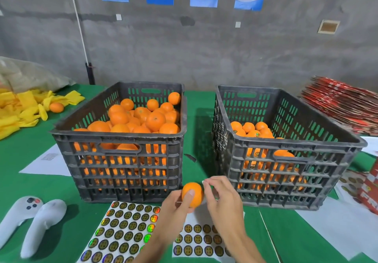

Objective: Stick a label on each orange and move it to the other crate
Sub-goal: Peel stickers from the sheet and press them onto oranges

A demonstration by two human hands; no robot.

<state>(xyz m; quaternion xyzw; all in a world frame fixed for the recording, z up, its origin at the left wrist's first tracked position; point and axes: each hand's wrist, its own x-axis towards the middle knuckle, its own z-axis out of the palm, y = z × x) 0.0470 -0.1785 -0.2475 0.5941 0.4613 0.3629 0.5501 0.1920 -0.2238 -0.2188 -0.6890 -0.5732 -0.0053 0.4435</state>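
My left hand [176, 205] grips the orange [192, 194] at six o'clock, thumb across its front; my right hand [222, 195], touching its three o'clock side, has fingers curled, pinching something small I cannot make out

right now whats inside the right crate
The right crate holds oranges, piled low; a few on top show round labels. The lower oranges show only through the wall slots, and the crate floor is covered.

Matt plastic crates [120, 150] — holographic labels [126, 230]
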